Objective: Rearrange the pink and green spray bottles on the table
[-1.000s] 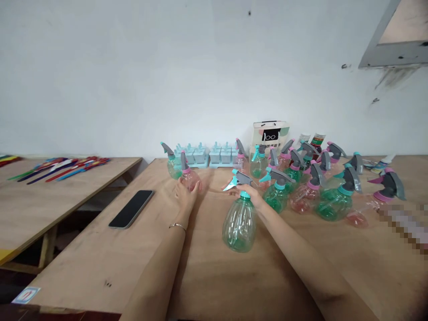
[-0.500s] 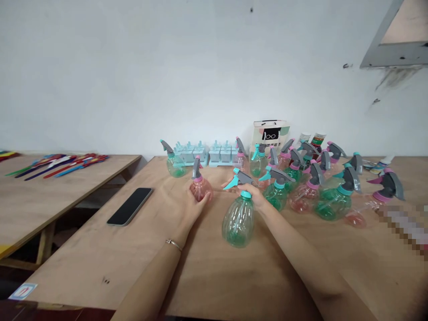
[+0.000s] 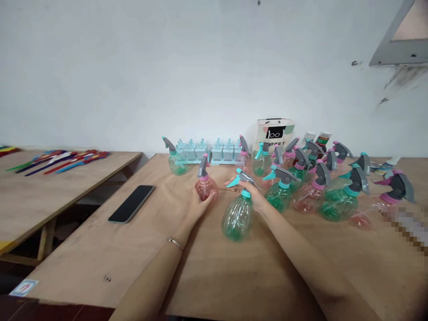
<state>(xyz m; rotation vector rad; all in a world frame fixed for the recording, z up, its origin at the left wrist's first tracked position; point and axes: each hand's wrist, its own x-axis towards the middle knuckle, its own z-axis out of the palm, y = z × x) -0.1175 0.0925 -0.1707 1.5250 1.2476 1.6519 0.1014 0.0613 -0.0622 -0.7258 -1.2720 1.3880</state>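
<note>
My left hand (image 3: 199,203) is wrapped round the clear pink body of a spray bottle (image 3: 207,186) with a grey and pink trigger head. My right hand (image 3: 251,191) grips a green spray bottle (image 3: 236,218) at its grey and turquoise head. This green bottle tilts, its bottom toward me and a little left; whether it touches the table I cannot tell. Close to the right of my right hand stands another green spray bottle (image 3: 278,197), at the edge of a group of pink and green ones. Part of my right fingers is hidden behind the trigger head.
On the wooden table (image 3: 200,276) a black phone (image 3: 131,204) lies at left. Light-blue popsicle moulds (image 3: 222,154) and a lone green spray bottle (image 3: 179,164) stand near the wall. A paper bag (image 3: 272,133) is behind the bottle group. Another table (image 3: 67,187) holds colourful strips (image 3: 76,161).
The view has shifted slightly. In my right hand the green bottle's bottom has swung a little up and left. My left hand keeps its hold on the pink bottle.
</note>
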